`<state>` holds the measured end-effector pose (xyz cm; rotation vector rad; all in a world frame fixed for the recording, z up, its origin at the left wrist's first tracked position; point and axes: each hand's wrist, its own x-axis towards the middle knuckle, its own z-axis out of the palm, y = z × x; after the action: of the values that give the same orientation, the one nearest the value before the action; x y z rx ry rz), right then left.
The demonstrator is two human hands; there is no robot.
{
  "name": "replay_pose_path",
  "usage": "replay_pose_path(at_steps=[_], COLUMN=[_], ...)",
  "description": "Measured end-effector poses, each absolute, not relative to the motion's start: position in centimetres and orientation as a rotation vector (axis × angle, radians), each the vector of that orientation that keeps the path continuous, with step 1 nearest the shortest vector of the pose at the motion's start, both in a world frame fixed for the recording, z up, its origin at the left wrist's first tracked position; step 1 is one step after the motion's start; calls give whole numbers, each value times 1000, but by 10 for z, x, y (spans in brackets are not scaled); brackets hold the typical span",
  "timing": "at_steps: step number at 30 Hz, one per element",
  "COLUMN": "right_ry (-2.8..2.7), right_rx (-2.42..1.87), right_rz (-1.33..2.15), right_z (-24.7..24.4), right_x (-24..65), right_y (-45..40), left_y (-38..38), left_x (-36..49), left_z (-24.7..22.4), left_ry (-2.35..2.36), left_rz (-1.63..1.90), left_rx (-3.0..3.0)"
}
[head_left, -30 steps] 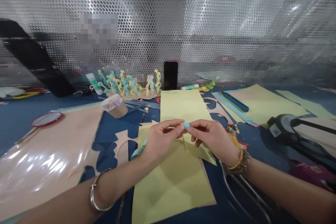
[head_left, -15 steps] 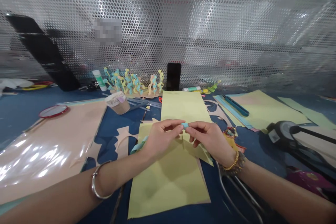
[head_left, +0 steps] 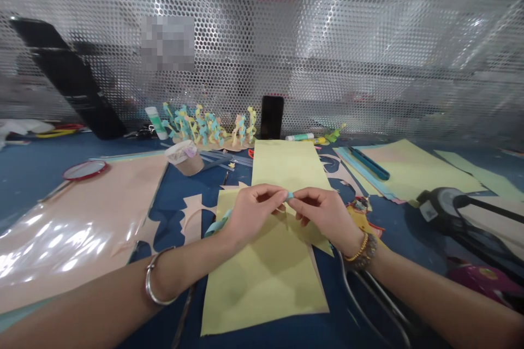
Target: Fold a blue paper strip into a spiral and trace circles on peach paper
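Note:
Above the yellow paper sheets (head_left: 266, 289), a small piece of light blue paper (head_left: 290, 196) is pinched at the fingertips of both hands. My left hand (head_left: 257, 210) grips its left end between thumb and forefinger. From the other side, my right hand (head_left: 321, 212) pinches the right end the same way. Most of the piece is covered by the fingers. A curled blue paper strip (head_left: 218, 223) lies beside my left wrist, partly hidden by it.
Paper curls (head_left: 204, 128) stand on a base at the back, near a glue stick (head_left: 156, 122) and a phone (head_left: 272, 117). Scissors (head_left: 368, 289) lie by my right forearm. A paper cup (head_left: 186, 158), a box cutter (head_left: 368, 163) and pink scraps (head_left: 192, 221) surround the sheets.
Less of the blue piece shows between the fingertips, which have drawn slightly closer together. Both hands otherwise keep almost the same place, and the view has shifted a little.

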<state>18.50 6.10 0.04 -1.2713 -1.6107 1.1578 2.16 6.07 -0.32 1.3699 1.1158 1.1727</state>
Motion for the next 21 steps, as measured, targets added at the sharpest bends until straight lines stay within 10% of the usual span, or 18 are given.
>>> replay_pose_path(at_steps=[21], right_ry=[-1291], right_rx=[-1045], right_rz=[1629], right_z=[0], right_x=[186], right_y=[58], left_y=[61], left_x=[19], left_z=[-6], left_ry=[984], left_rz=[1154], left_rx=[1489])
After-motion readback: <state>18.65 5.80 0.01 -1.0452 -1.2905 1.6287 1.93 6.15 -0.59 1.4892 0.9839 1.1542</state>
